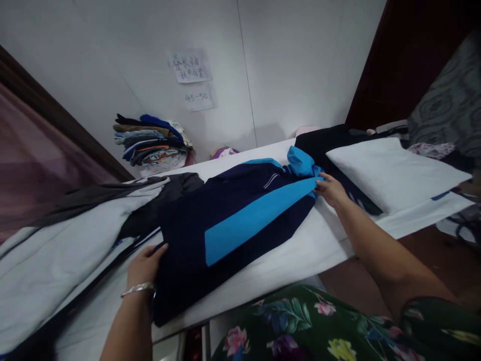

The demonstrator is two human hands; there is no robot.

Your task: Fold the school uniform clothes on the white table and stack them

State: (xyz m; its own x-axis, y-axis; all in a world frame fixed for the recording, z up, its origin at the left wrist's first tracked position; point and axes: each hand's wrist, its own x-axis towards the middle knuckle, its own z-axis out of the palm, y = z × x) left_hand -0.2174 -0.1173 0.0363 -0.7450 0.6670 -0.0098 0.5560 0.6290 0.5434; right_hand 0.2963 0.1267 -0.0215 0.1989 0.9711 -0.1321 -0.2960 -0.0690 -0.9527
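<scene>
White-walled room, we're standing at a white table [300,250] that runs from lower left to upper right. Two paper notes [192,77] taped on the wall. One navy jacket with light-blue panel [233,220] lies flat across the middle of the table, collar end to the right.

Our two hands are both on it. Left hand [145,265], bracelet on the wrist, fingers closed on the jacket's near-left edge. Right hand [329,189] pinching the blue fabric at the collar end, arm stretched out.

Around it: one grey-and-white garment [67,245] spread to the left, touching the jacket's left side. One stack of folded clothes [152,143] against the wall, well apart. One white pillow [394,173] to the right, just beyond our right hand, with dark cloth [330,140] behind it.

Open room: bare table strip along the near edge below the jacket, and a narrow band behind it toward the wall. Left side is crowded by the grey garment, right side boxed in by the pillow.
</scene>
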